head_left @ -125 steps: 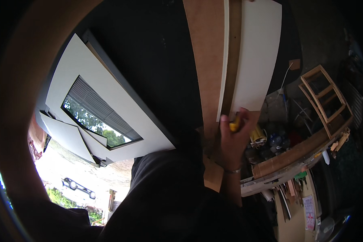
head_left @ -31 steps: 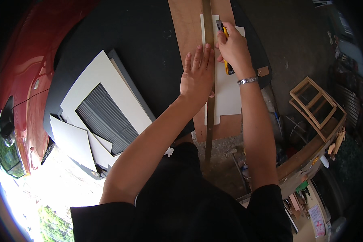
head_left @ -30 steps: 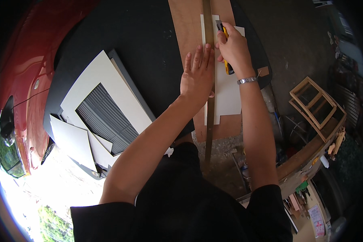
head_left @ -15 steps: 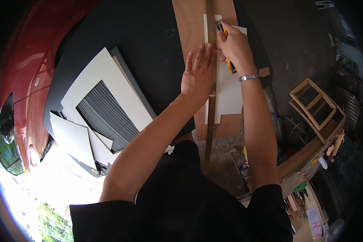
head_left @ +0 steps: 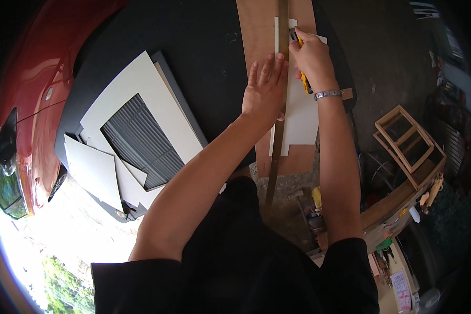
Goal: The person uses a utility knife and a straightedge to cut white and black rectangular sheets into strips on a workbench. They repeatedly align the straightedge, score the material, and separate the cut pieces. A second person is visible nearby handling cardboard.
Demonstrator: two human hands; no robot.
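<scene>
Now our knife [head_left: 305, 83] lies just right of our long bar [head_left: 280, 131]

Our right hand [head_left: 315, 60] is closed around the knife, whose long axis slants from near right to far left, so the blade end points away from us and toward the bar's right edge. Whether blade and bar touch, we cannot tell. The bar runs away from us along the white sheet [head_left: 302, 118], its near end reaching out past the brown board [head_left: 259, 31] on the black worktop [head_left: 209, 57]. Our left hand [head_left: 266, 97] lies flat across the bar from the left, fingers slightly parted; of our two hands, the right is nearer the blade.

In the earliest picture, our right hand is by the sheet's near end; now it is close to the far end, and our left hand has come onto the bar. Since half a second ago our grip looks unchanged, though everything on the board sits slightly further right in view.
</scene>
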